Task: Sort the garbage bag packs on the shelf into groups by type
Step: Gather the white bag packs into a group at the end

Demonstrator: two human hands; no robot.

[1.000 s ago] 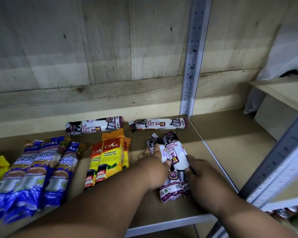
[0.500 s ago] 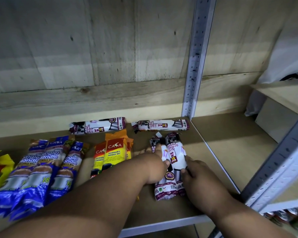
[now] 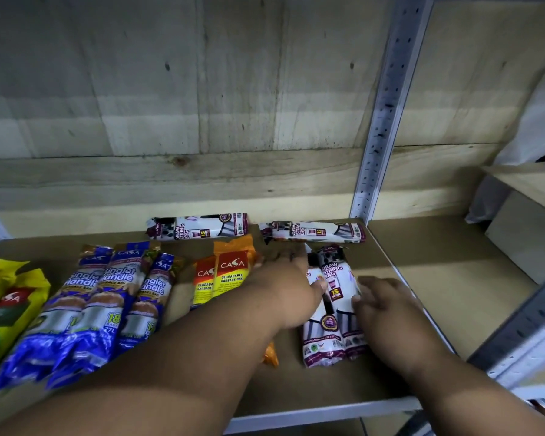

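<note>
As the shelf (image 3: 390, 369) stands, your stock reads as follows, left to right.

Item one: yellow packs (image 3: 7, 306) at the far left edge, partly out of view; type unreadable.

Item two: three blue Singlet Handle garbage bag packs (image 3: 92, 306), laid side by side and touching. Grouped.

Item three: orange Casa degradable garbage bag packs (image 3: 224, 278), at least two, overlapping, partly hidden under your left forearm. Grouped.

Item four: white-and-maroon draw string bag packs, four visible. Two upright packs (image 3: 335, 306) lie side by side, touching, between your hands. Two more are apart from them at the back: one back-left pack (image 3: 199, 228) lying crosswise behind the orange group, one back-right pack (image 3: 312, 231) lying crosswise just beyond the pair, near the metal upright (image 3: 381, 136).

Hands: your left hand (image 3: 288, 284) rests at the left flank of the pair, thumb on the nearer pack, the other fingers loosely extended toward the back of the shelf. Your right hand (image 3: 384, 306) rests at the right flank, fingertips touching the pack's edge, fingers relaxed and not wrapped around it. Neither hand lifts anything.

Progress, as a judgement: blue and orange appear finished; the draw string group is half gathered. Outstanding: bring the two crosswise packs alongside the pair.
</note>
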